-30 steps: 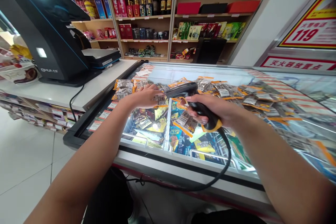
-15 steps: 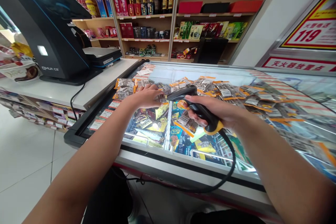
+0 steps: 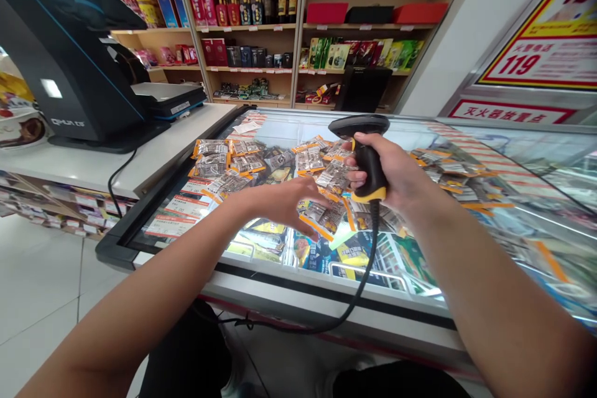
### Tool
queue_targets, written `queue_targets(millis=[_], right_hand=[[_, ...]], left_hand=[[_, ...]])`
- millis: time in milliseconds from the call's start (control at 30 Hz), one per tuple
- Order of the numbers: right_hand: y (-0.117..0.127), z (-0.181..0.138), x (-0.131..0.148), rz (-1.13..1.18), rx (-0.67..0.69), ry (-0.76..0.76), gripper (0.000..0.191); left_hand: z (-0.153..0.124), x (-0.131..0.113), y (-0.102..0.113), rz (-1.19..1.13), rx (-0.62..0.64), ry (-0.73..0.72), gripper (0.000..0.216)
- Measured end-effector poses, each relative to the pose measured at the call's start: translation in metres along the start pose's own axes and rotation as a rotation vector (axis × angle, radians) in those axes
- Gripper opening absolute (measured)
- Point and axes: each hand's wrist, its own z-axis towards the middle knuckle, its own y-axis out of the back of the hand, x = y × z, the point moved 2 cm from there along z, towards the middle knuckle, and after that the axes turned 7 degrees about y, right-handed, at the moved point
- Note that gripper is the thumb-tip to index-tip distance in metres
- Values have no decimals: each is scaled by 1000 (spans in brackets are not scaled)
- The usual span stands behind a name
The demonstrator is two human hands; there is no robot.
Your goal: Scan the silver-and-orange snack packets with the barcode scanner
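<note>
On the glass-lidded chest freezer point(image 3: 298, 127): small clear, orange-edged snack packets point(image 3: 242, 165) lie scattered.
Right hand point(image 3: 401, 180): wrapped round the black-and-yellow corded barcode scanner point(image 3: 366, 149), just swung upright, head lifted off the packets.
Left hand point(image 3: 280, 202): flat, fingers spread, gripping nothing; it has slid towards me, fingertips on a near packet.
Meaning: that scan looks over.
Around: black till terminal point(image 3: 69, 74) at left; scanner cable point(image 3: 361, 286) trails over the front edge.

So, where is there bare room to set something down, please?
The white counter is bare between the black till and the glass freezer lid. Its far strip beyond the orange-edged snack packets is free. The middle, around the left hand and right hand, is crowded.
</note>
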Motion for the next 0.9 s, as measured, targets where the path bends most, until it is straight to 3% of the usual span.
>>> queue_targets(millis=[167, 367, 500, 600, 733, 900], right_hand=[[-3, -3, -1, -48, 38, 10, 15], [-5, -5, -7, -176, 126, -106, 22], [-9, -4, -21, -200, 165, -198, 27], [-10, 3, -38, -274, 194, -169, 33], [-5, 14, -52, -358, 128, -97, 39], [-3, 15, -45, -416, 42, -30, 33]], left_hand=[[-3, 10, 4, -23, 82, 52, 51], [-16, 29, 23, 33, 41, 183, 50], [-17, 29, 25, 41, 43, 184, 51], [-16, 27, 25, 68, 55, 170, 50], [-18, 29, 23, 105, 79, 229, 59], [-18, 36, 22, 199, 6, 275, 79]])
